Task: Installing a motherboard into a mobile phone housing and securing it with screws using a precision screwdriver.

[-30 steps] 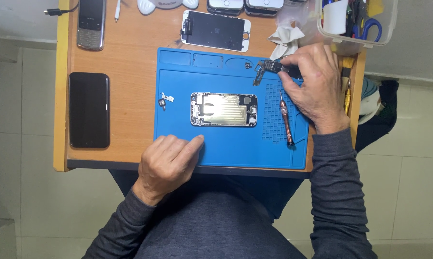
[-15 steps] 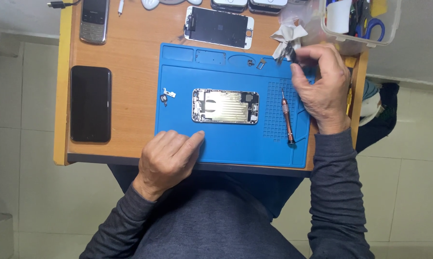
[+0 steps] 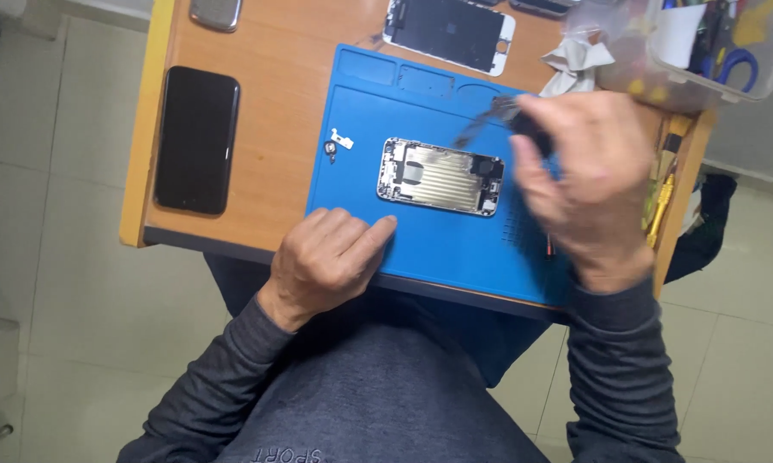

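Grey-sleeved, the left hand (image 3: 331, 257) lay loosely curled and empty on the blue mat (image 3: 438, 249) at the tabletop's near edge. The right hand (image 3: 579, 184) pinched a small dark part (image 3: 489, 120), blurred, just beyond the opened phone shell (image 3: 442, 176); slower, steadier movement would suit. Farther off stood a clear plastic box (image 3: 704, 51).
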